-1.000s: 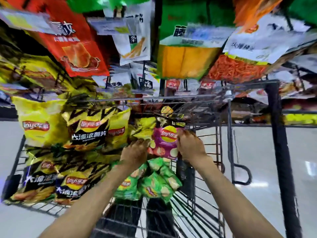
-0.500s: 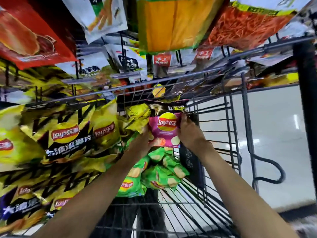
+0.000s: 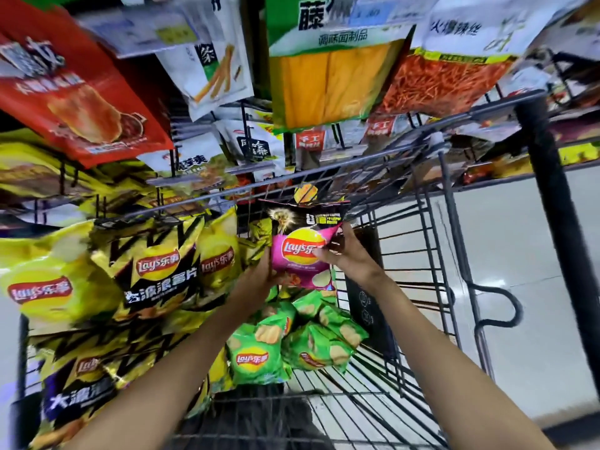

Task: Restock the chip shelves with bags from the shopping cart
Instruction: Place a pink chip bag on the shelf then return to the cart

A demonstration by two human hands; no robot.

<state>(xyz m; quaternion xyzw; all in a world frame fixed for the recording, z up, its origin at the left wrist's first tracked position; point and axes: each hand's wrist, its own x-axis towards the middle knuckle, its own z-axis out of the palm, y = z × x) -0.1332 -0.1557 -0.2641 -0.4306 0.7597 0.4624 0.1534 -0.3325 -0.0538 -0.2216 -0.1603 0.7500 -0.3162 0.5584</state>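
Seen from above, 2 bare forearms reach from the bottom of the frame into a wire shopping cart [image 3: 418, 241] and meet at the centre. Both hands hold a pink chip bag [image 3: 300, 258], raised above the cart's contents and upright, with its yellow and red logo facing the camera. The left hand [image 3: 259, 280] grips the bag's lower left edge, its fingers curled round the edge and mostly hidden behind the bag. The right hand [image 3: 345, 254] pinches the bag's upper right edge between thumb and curled fingers. Directly below the pink bag, green chip bags [image 3: 292, 345] lie heaped in the cart at lower centre. Yellow and black chip bags [image 3: 156, 274] fill the left of the frame. Across the top, hanging snack packets [image 3: 331, 76] in red, white, orange and green crowd the shelves, blurred. Pale floor [image 3: 526, 254] shows at the right.
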